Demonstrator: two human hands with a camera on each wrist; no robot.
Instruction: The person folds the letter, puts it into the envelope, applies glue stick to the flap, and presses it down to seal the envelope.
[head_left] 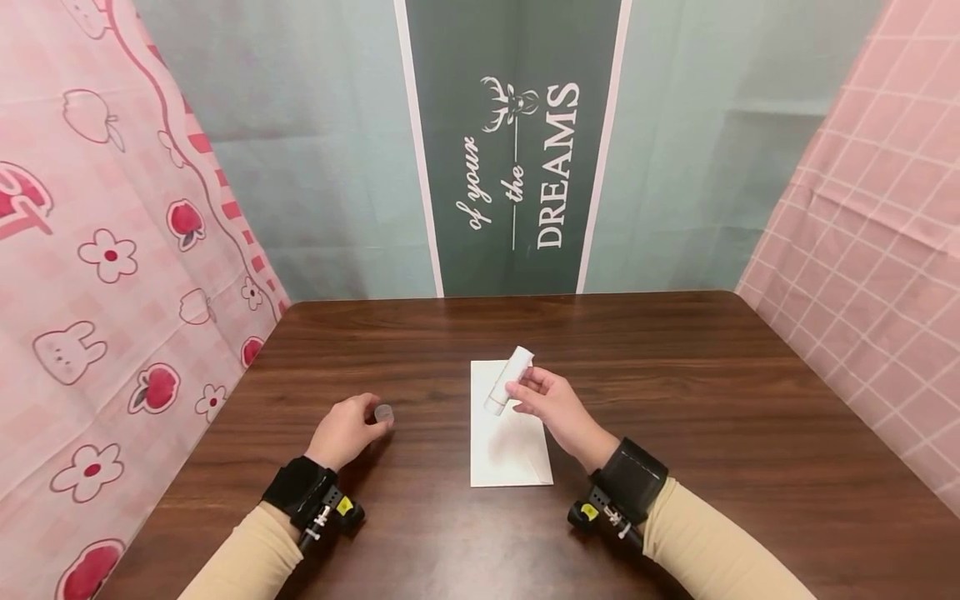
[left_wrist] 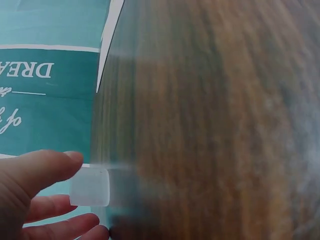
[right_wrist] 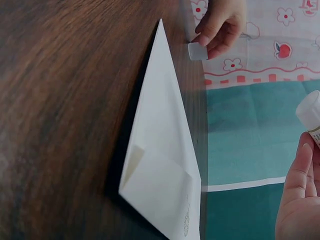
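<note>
My right hand (head_left: 555,408) holds a white glue stick (head_left: 510,381) between thumb and fingers, tilted above a white envelope (head_left: 506,458). In the right wrist view, the glue stick (right_wrist: 310,112) shows only partly at the right edge, its whitish end pointing up and left. Left of the envelope, my left hand (head_left: 347,433) pinches a small translucent cap (head_left: 384,414) close to the tabletop. The left wrist view shows that cap (left_wrist: 91,187) between the thumb and fingers. Lying on the table, the envelope has a flap (right_wrist: 155,182) that stands slightly raised at one corner.
The dark wooden table (head_left: 675,350) reaches back to a green curtain (head_left: 510,267) with printed words. Pink patterned cloth (head_left: 112,333) hangs on the left, and pink checked cloth (head_left: 877,250) on the right. Each wrist wears a black strap with a small camera.
</note>
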